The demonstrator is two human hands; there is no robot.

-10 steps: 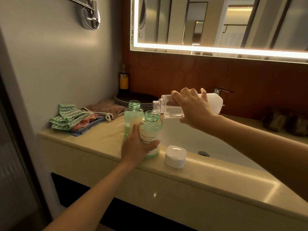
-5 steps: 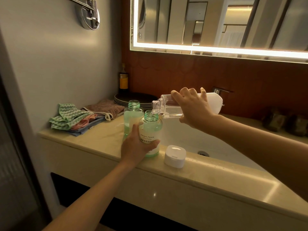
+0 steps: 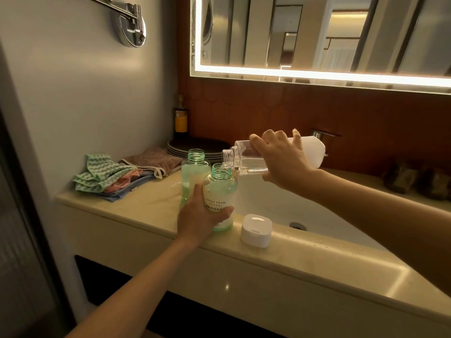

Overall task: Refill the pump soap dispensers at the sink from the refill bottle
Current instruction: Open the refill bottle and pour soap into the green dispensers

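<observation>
Two green, see-through soap dispenser bottles stand uncapped on the counter's left part. My left hand (image 3: 199,217) grips the front dispenser bottle (image 3: 221,189), labelled FRESH FOAM, near its base. The rear dispenser bottle (image 3: 193,172) stands just behind it, untouched. My right hand (image 3: 284,158) holds the clear refill bottle (image 3: 246,158) tipped almost flat, its open neck right over the front bottle's mouth. A thin clear stream runs from the neck into it. A white cap (image 3: 256,230) lies on the counter edge to the right of the front bottle.
The white sink basin (image 3: 280,203) with its drain sits behind the beige counter (image 3: 146,203). Folded cloths (image 3: 109,176) lie at the far left, with stacked dark plates (image 3: 195,145) and a dark bottle (image 3: 181,118) behind. A wall tap (image 3: 322,134) sticks out above the basin.
The refill bottle's neck has dipped slightly towards the front dispenser's mouth and liquid now runs in. Both hands keep their holds.
</observation>
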